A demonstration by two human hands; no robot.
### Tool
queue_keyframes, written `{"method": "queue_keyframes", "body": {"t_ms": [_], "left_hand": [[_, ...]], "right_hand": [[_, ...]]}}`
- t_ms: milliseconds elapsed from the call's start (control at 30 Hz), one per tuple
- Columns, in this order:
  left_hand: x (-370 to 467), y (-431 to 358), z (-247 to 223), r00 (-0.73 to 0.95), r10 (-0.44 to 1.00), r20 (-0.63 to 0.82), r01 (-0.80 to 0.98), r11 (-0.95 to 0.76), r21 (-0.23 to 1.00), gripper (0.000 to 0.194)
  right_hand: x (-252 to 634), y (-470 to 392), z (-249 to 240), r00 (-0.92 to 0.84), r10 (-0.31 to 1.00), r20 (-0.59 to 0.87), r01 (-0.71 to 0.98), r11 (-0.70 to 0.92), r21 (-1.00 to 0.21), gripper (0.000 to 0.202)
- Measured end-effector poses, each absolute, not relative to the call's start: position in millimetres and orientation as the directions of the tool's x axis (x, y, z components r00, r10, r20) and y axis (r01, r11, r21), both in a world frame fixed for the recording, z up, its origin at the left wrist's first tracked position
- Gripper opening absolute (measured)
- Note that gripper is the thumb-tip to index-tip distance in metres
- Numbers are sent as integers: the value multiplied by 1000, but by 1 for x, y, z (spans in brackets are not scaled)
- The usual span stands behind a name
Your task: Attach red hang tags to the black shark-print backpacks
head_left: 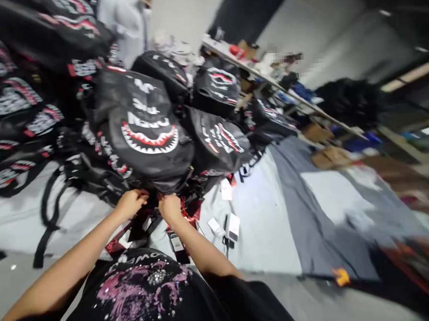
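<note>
A black backpack (144,121) with a shark-mouth print and white lettering lies in front of me, its print upside down from my side. At its near edge my left hand (132,203) is closed, with its fingers curled on dark material. My right hand (169,208) is closed too, gripping that same edge a little to the right; its fingertips are hidden under the bag. Below the hands hang tags, one of them a black tag with a white label (176,244). Red cord (188,214) shows beside my right wrist.
More black printed backpacks are piled at the left (13,99) and behind, including one to the right (218,138). White tags (233,226) lie on the pale table cover (264,215). Grey cloth (310,213) lies further right. A cluttered shelf (267,76) runs along the back.
</note>
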State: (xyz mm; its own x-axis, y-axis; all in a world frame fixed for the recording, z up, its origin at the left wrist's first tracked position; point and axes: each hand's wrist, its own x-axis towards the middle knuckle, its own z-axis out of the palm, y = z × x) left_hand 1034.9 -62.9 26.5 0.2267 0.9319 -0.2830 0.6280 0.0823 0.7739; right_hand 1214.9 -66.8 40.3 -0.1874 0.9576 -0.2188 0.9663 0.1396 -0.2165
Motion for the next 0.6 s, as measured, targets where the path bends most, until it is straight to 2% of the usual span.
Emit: {"method": "queue_keyframes", "body": {"t_ms": [100, 167, 233, 267, 333, 400, 500, 567, 600], "left_hand": [[1021, -58, 30, 291, 908, -303, 739, -12, 674, 39], [1013, -58, 33, 317, 899, -302, 751, -43, 659, 45], [1009, -59, 35, 328, 906, -268, 675, -27, 737, 54], [1007, -60, 35, 333, 911, -244, 605, -8, 796, 58], [1007, -61, 37, 338, 917, -211, 452, 38, 891, 63], [1008, -62, 38, 294, 932, -210, 332, 107, 937, 62], [1011, -64, 39, 73, 973, -220, 176, 205, 963, 58], [1012, -68, 39, -70, 981, -184, 107, 190, 976, 52], [1013, -71, 38, -112, 982, -150, 128, 164, 978, 47]], "right_hand": [[1225, -70, 43, -92, 986, -141, 954, 47, -296, 28], [1229, -73, 44, -49, 967, -250, 871, -81, -484, 23], [1229, -76, 45, -101, 878, -468, 607, -318, -728, 19], [1230, -76, 45, -173, 817, -551, 413, -447, -793, 17], [1231, -75, 46, -301, 717, -628, 74, -639, -765, 12], [1235, -73, 46, -368, 686, -627, -104, -701, -706, 6], [1240, -69, 48, -385, 688, -615, -123, -699, -705, 3], [1241, -67, 47, -355, 705, -614, -67, -674, -735, 2], [1240, -67, 46, -361, 700, -617, -45, -673, -738, 3]]}}
